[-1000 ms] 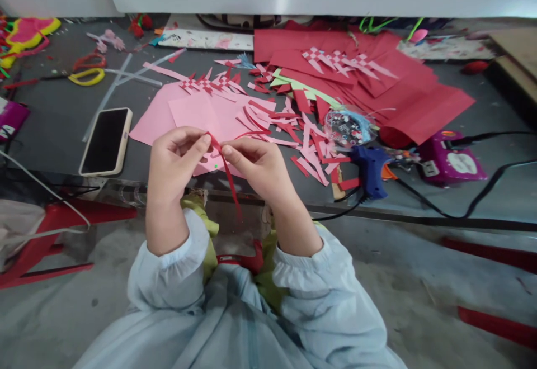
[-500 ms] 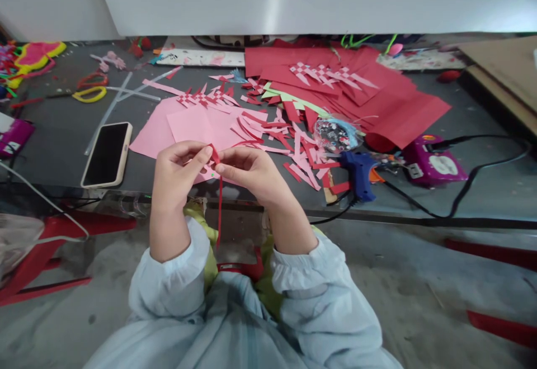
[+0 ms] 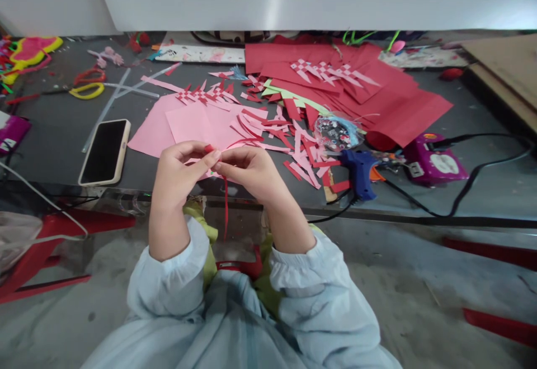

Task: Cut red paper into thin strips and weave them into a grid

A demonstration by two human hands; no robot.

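Note:
Both my hands meet above the table's near edge and pinch one thin red paper strip (image 3: 225,207), whose free end hangs straight down between my wrists. My left hand (image 3: 178,170) grips its top end with thumb and forefinger. My right hand (image 3: 249,169) pinches the same spot from the other side. Just behind the hands lie pink paper sheets (image 3: 188,126) and a heap of cut red and pink strips (image 3: 289,134). A woven red-and-white piece (image 3: 201,96) rests on the pink sheets.
A phone (image 3: 104,151) lies left of my hands. A blue glue gun (image 3: 358,170) and purple box (image 3: 438,162) with black cables sit right. Red paper sheets (image 3: 403,106) cover the back right. Yellow scissors (image 3: 86,90) lie far left. Red stools stand under the dark table (image 3: 54,128).
My hands have drawn closer together on the strip, and its hanging end has swung from slanting right to hanging straight down.

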